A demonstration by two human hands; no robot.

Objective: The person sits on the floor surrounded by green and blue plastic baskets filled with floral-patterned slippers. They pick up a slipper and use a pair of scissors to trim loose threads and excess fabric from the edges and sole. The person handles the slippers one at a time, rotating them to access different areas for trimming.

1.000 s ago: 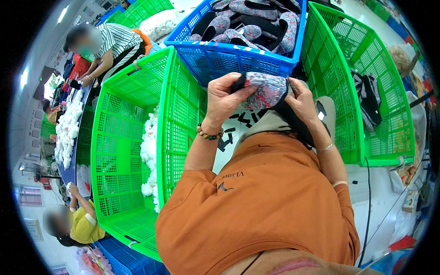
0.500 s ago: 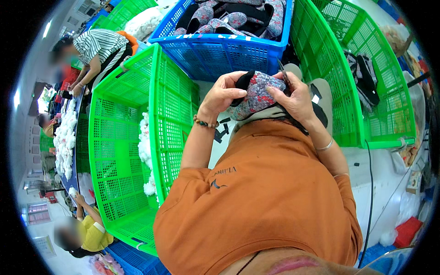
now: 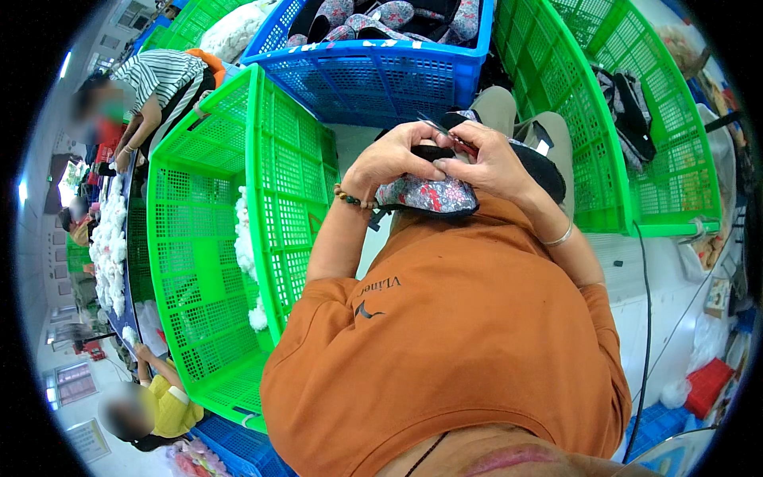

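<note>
A fabric slipper [image 3: 425,195], grey with a red flower pattern and a black lining, is held above my lap. My left hand [image 3: 389,164] is closed round its left and upper side, thumb pressed on the black edge. My right hand [image 3: 497,165] has its thumb tip beside the left thumb on that edge, and its curled fingers hold small scissors [image 3: 463,146]. The dark blades point up and left past my left fingertips. My fingers hide part of the slipper's opening. Black material [image 3: 544,173] lies on my lap by my right wrist.
Ahead stands a blue basket [image 3: 366,79] of similar slippers. Green baskets flank me: the left one [image 3: 258,199] has white stuffing beside its inner wall, the right one [image 3: 671,179] contains dark slippers. Two people work along a table of white stuffing [image 3: 111,238]. A black cable hangs at right.
The slipper has been turned and lowered, so its patterned side faces me below my hands. My hands have come together at its black edge, and the scissors now point left.
</note>
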